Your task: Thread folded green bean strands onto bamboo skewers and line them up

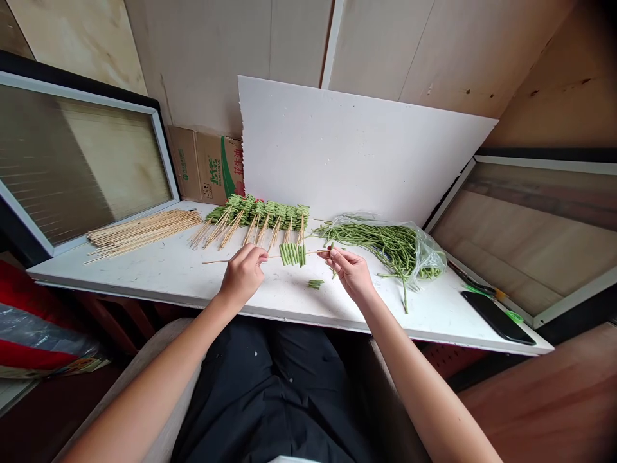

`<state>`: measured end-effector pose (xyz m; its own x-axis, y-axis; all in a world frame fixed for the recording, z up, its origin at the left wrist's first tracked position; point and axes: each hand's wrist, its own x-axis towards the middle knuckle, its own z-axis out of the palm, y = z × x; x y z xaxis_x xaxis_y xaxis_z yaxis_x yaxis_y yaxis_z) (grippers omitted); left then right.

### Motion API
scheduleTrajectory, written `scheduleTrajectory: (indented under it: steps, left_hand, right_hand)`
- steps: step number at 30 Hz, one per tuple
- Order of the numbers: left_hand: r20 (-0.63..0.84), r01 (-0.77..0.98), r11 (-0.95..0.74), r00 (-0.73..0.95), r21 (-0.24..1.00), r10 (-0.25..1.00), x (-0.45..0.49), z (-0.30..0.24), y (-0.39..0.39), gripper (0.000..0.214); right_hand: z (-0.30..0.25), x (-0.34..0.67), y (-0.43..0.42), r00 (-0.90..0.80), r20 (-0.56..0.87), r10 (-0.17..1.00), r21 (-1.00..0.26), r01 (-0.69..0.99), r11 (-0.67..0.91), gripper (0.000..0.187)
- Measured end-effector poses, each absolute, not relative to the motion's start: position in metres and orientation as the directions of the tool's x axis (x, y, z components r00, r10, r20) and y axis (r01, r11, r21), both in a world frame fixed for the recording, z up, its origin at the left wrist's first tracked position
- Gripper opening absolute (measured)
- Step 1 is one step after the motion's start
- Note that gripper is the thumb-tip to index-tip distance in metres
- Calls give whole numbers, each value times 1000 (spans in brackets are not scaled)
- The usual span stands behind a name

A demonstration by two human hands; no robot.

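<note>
My left hand point(245, 273) pinches a thin bamboo skewer point(226, 260) held level over the white table point(159, 273). Several short green bean pieces point(292, 254) are threaded side by side on that skewer. My right hand point(351, 271) is closed at the skewer's pointed end, pinching a small green bean piece point(332, 247) there. A few cut bean pieces point(315, 283) lie loose on the table between my hands.
Finished bean skewers point(260, 215) lie in a row at the back. A pile of bare skewers point(142, 230) sits on the left. A plastic bag of long beans point(393, 247) lies on the right, with a black phone point(497, 317) and green-handled scissors point(477, 288) beyond.
</note>
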<state>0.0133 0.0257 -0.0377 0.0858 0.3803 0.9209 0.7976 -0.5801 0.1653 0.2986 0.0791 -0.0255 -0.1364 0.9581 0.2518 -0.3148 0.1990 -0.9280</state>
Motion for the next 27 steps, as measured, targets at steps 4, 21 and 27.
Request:
scheduleTrajectory:
  steps: [4,21,27]
  left_hand:
    - [918,798,-578,81,173,388,12,-38,26,33]
    - [928,785,-597,84,163,364,18,-41,24,34]
    - [929,784,-601,92,153,357,19,-41,24,35]
  right_hand:
    - [-25,299,79,-166,229,959,-930,-328,165,38]
    - [-30,291,76,-82,215,973,-898,-407,164,25]
    - [-32,286,71,-68,239,969,-881,-434,187,29]
